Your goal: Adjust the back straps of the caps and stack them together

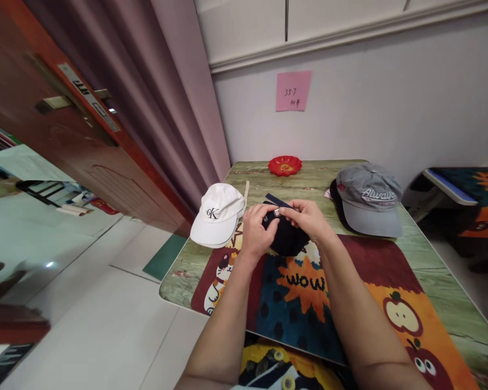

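Note:
A black cap (288, 239) lies on the patterned mat in front of me, its dark strap (277, 201) sticking out toward the back. My left hand (258, 228) grips the cap's left side near a small metal buckle (276, 212). At that buckle, the thumb and fingers of my right hand (307, 216) pinch the strap. Both hands partly hide the cap. To the left sits a white cap (216, 214) with dark "CK" letters and a loose light strap. A grey cap (370, 200) reading "Always" rests at the right, with a darker cap partly behind it.
A red scalloped dish (285, 166) stands at the table's back edge. Under my hands is a colourful mat (268, 295) on the green wood-patterned table (179, 276). A brown door (106, 168) and purple curtain (166, 81) are on the left; a pink note (293, 91) hangs on the wall.

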Demonstrator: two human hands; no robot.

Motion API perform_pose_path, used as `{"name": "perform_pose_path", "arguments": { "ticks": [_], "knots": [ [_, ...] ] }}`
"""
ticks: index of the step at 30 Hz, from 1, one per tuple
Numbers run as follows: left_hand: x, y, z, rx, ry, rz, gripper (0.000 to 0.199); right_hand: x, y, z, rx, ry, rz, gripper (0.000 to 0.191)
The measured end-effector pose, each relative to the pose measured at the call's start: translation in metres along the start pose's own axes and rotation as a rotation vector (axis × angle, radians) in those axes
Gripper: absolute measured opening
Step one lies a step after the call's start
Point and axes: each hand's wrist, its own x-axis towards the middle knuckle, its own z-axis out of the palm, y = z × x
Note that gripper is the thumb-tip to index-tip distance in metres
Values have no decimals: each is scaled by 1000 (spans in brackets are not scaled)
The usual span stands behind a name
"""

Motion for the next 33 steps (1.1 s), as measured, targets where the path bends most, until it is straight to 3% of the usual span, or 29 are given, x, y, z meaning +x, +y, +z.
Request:
{"name": "perform_pose_path", "arguments": {
  "ticks": [5,10,14,18,26,33],
  "knots": [
    [-1,-1,2,231,79,148,19,-1,-3,2,51,-13,3,31],
    [-1,2,2,291,108,212,15,-3,-3,0,28,-71,-52,32],
    [0,7,1,272,65,217,13,-5,-5,1,17,-96,-95,35],
    [1,5,0,65,66,110,14,-5,-7,-2,-14,-29,-107,43],
    [1,-16,0,-408,136,-275,20,-5,-4,-32,-215,216,-163,23],
    [1,-15,0,-431,100,-279,22,-15,-15,-21,-340,147,-191,19]
  ]
}}
